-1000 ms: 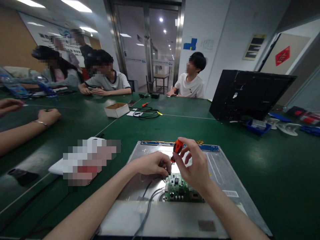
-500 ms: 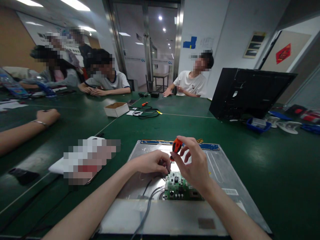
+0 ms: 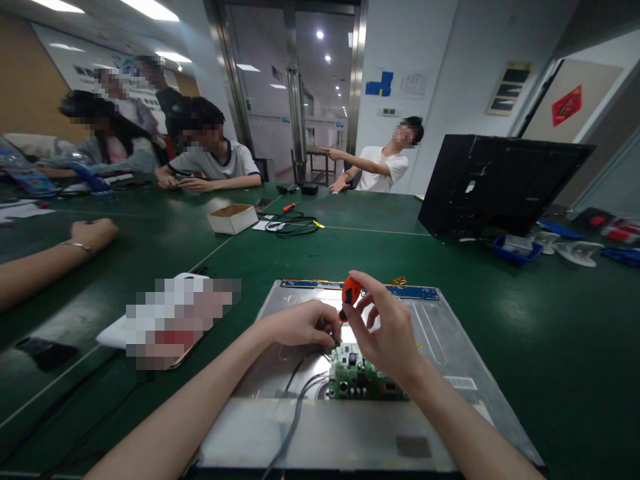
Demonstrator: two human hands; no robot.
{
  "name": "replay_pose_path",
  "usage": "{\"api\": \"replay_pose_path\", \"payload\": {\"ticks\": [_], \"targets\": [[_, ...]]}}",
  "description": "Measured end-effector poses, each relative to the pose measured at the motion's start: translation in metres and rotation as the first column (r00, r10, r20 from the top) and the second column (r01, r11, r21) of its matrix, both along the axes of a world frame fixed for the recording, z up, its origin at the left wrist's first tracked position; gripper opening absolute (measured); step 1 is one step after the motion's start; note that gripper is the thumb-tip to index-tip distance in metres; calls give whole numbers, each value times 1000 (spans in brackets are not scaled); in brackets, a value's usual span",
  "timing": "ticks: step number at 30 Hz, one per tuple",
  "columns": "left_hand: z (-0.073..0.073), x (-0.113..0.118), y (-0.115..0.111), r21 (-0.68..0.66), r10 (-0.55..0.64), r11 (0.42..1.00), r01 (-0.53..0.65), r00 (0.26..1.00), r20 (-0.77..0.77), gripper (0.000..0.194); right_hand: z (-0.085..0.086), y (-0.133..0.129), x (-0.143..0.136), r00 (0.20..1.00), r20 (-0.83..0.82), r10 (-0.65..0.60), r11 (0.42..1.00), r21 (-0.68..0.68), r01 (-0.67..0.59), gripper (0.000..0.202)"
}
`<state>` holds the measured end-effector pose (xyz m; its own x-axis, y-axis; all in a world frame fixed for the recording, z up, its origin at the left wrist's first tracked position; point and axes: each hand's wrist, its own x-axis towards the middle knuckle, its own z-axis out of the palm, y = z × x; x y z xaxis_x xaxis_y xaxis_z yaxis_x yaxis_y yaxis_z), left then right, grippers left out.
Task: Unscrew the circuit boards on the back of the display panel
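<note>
My right hand [image 3: 389,325] grips the orange and black handle of a small screwdriver [image 3: 351,289] between thumb and fingertips, the tool nearly upright with its shaft pointing down. My left hand [image 3: 311,323] is closed beside the shaft, fingertips pinched at the top left edge of a green circuit board [image 3: 353,383]; what they hold is hidden. The board sits on a flat silver metal display panel [image 3: 440,360], partly covered by my right hand. Grey cables [image 3: 295,427] run from the board's left side toward me. A blue strip board [image 3: 417,293] lines the panel's far edge.
On the green table [image 3: 350,257], a black monitor housing [image 3: 500,187] stands at right near a blue tray [image 3: 517,250]. An open white box [image 3: 233,219] and a black cable [image 3: 295,230] lie ahead. Another person's forearm [image 3: 45,263] rests at left. Several people sit or stand beyond.
The screwdriver handle has turned slightly in my right fingers, showing more orange. My left hand stays put. Across the table, a person in white has leaned back and stretched an arm out sideways.
</note>
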<state>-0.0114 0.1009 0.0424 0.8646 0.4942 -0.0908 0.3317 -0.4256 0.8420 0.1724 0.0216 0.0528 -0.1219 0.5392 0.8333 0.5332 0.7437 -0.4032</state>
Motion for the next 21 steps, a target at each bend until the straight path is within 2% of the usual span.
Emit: {"api": "replay_pose_path", "payload": {"ticks": [14,21], "targets": [[-3,-1,2,12,-15,1000,15,1000,2,3,-3,2,0,1000,-2,5,999,-31,-6,49],[-3,-1,3,27,-30,999,30,1000,7,3,-4,4,-1,1000,-4,7,1000,-12,-7,44]]}}
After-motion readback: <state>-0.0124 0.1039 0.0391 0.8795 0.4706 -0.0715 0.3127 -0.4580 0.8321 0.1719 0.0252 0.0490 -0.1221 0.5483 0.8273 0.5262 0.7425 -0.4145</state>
